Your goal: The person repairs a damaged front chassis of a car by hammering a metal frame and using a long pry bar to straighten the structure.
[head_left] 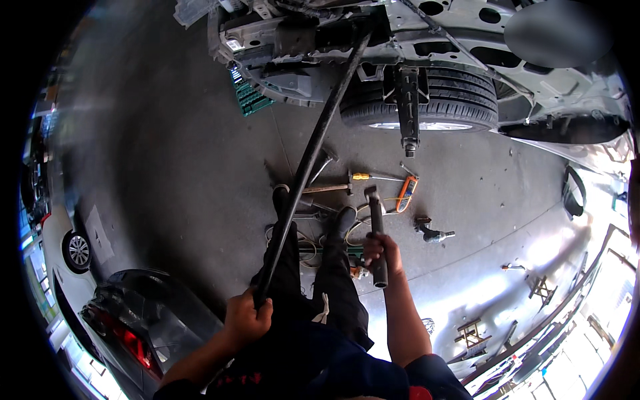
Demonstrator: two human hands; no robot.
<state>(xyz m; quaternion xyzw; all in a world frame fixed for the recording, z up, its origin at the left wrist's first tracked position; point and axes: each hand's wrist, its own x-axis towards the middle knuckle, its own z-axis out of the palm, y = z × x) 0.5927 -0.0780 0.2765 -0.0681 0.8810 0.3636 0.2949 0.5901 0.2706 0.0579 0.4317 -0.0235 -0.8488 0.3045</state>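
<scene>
Clearly, left hand (247, 316) clamps a long bar (315, 147) — right hand (385, 253), a short dark tool (377, 217).

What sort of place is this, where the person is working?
Probably a car repair workshop: there is exposed car metalwork with a tyre, a yellow-handled screwdriver on the floor, and a long dark bar in the left hand.
</scene>
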